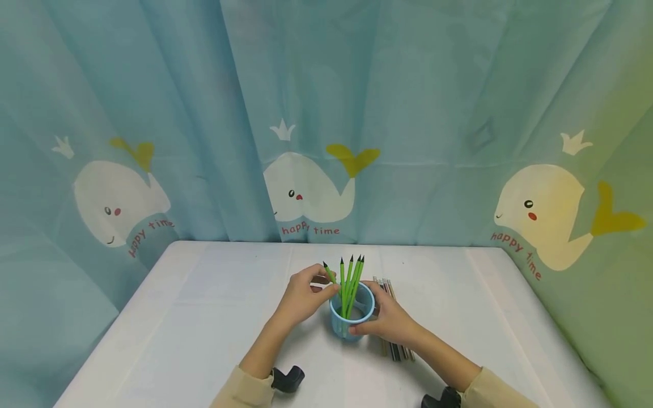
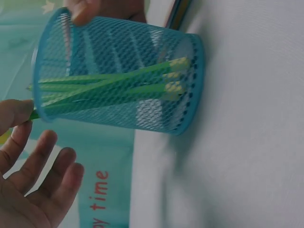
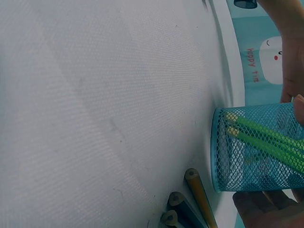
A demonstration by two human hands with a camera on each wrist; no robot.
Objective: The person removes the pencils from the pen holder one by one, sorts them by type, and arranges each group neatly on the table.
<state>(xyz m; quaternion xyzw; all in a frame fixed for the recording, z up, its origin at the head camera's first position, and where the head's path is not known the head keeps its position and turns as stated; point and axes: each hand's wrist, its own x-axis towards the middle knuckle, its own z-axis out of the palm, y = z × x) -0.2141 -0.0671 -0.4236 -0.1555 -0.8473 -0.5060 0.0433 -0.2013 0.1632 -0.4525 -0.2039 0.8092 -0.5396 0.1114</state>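
Observation:
A light-blue mesh pen cup (image 1: 340, 327) stands upright on the white table, and my right hand (image 1: 391, 320) grips it from the right side, thumb at the front near the rim. Several green pencils (image 1: 351, 286) with dark points up lean inside it; their pale ends rest near the base in the left wrist view. Between thumb and index finger, my left hand (image 1: 300, 296) pinches one green pencil (image 1: 329, 273) at the cup's left rim. The other left fingers (image 2: 61, 166) are spread loosely beside the mesh.
Several loose pencils (image 1: 396, 350) in brown, dark and silvery tones lie side by side on the table, just right of the cup and partly beneath my right hand. Behind the table's far edge hangs a blue-green curtain (image 1: 428, 113) printed with whales.

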